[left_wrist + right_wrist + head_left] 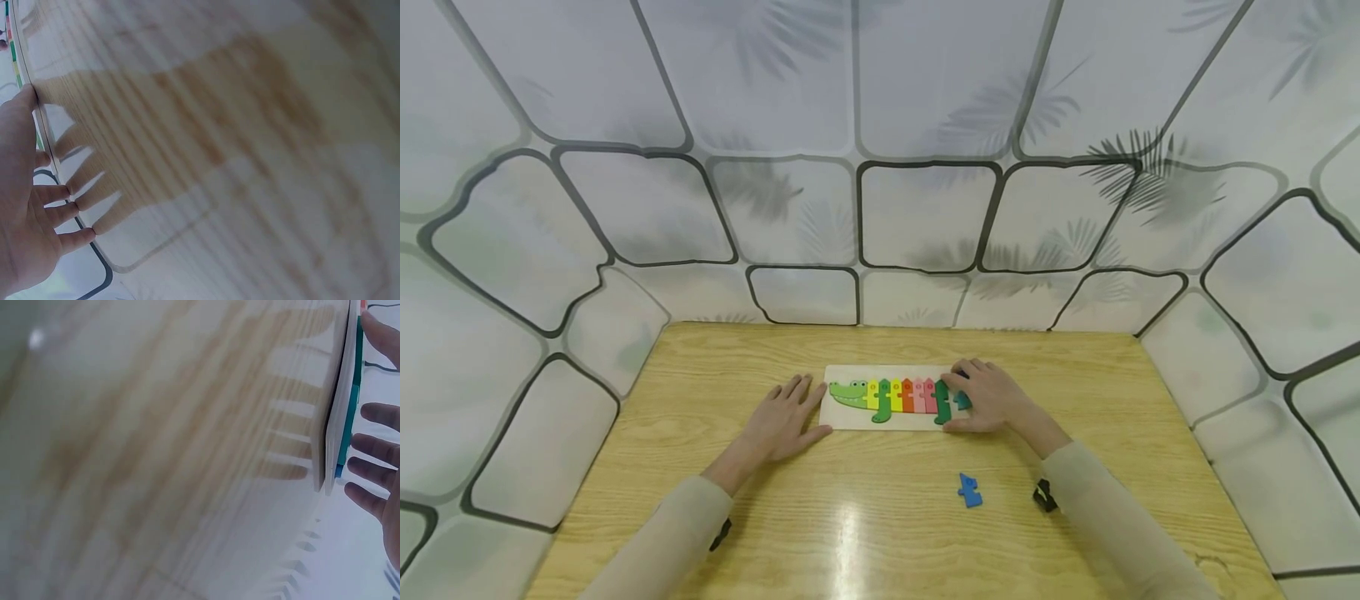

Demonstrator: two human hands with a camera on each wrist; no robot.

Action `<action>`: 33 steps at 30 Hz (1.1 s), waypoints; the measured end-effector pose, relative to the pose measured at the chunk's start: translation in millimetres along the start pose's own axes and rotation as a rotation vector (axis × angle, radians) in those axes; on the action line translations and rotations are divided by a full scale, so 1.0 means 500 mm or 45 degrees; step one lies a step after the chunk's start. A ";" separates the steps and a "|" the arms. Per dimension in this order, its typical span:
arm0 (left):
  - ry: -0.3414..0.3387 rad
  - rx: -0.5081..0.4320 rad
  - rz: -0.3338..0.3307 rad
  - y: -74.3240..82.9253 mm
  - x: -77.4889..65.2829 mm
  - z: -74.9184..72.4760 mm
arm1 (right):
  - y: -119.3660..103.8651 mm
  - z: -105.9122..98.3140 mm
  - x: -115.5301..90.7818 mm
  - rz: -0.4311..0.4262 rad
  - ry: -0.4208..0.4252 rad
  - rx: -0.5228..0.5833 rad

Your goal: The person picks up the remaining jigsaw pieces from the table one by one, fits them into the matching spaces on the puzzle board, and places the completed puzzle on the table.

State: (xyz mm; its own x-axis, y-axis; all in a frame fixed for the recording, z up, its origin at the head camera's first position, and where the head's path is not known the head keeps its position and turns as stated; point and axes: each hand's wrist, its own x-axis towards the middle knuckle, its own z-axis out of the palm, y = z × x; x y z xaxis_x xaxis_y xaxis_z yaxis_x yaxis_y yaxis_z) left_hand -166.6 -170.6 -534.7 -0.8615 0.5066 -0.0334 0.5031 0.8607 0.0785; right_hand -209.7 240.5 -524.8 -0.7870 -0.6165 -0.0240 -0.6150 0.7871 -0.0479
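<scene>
A pale crocodile puzzle board (pixel 850 421) lies on the table, with colored pieces (pixel 908 396) side by side from the green head (pixel 850 393) to a dark green leg piece (pixel 942 402). My left hand (pixel 780 421) has its fingers spread, the thumb touching the board's left edge. Over the board's right end is my right hand (pixel 988 398), partly covering a teal piece (pixel 962 401). Its fingers look fairly straight in the right wrist view, beside the teal piece's edge (pixel 350 425). A loose blue puzzle piece (pixel 970 490) lies nearer me, below the right hand.
The wooden table (pixel 880 542) reaches back to a pale fabric wall (pixel 925 217) with dark outlines and leaf prints, which also encloses both sides. Small black objects show beside the right sleeve (pixel 1044 496) and the left sleeve (pixel 670 533).
</scene>
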 end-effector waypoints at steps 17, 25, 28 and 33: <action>-0.014 -0.001 -0.001 -0.001 0.000 0.000 | -0.008 -0.018 -0.022 -0.060 0.038 -0.066; -0.010 0.009 0.007 -0.001 0.000 -0.001 | -0.016 -0.032 -0.039 -0.032 0.007 -0.058; -0.017 0.012 0.007 -0.002 0.000 0.000 | -0.016 -0.031 -0.045 -0.025 0.023 -0.048; -0.028 0.014 0.002 -0.002 0.001 0.001 | -0.016 -0.028 -0.056 -0.034 0.054 -0.055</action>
State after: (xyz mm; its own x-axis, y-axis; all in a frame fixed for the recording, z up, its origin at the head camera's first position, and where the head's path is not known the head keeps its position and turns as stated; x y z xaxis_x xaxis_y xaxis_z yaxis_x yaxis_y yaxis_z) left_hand -167.5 -171.3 -535.1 -0.8593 0.5086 -0.0552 0.5050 0.8605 0.0673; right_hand -183.6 251.7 -510.0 -0.7709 -0.6366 0.0194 -0.6368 0.7710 -0.0049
